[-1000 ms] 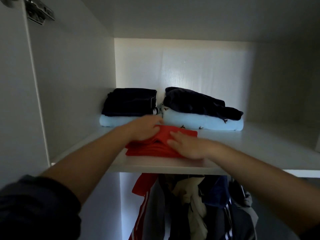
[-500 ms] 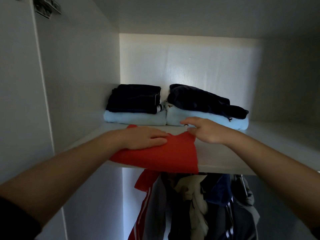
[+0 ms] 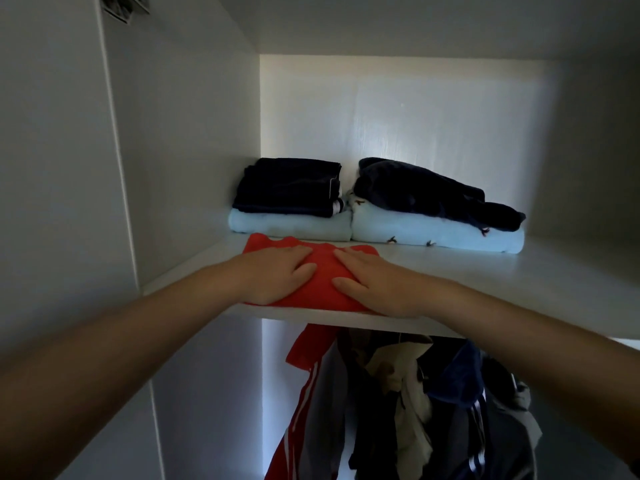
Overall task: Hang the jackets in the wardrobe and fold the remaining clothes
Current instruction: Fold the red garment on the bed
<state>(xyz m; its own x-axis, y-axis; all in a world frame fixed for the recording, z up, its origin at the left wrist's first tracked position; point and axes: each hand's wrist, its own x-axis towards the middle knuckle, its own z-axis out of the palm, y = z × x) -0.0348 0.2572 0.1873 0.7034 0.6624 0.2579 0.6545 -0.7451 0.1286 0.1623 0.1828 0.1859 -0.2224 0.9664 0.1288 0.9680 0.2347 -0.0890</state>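
Palms down, fingers straight, left hand and right hand press the folded red garment at the front edge of the white shelf. Just behind, left stack and right stack, dark over pale blue; jackets hang below.

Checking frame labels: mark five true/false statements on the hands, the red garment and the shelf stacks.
1. Both the left hand and right hand lie flat on the red garment. True.
2. The red garment hangs from a rail. False: it lies folded at the front edge of the shelf.
3. Behind it, the left stack and right stack each have dark cloth on light blue. True.
4. The left hand grips a hanger. False: it holds nothing.
5. The hanging clothes are below the shelf. True.
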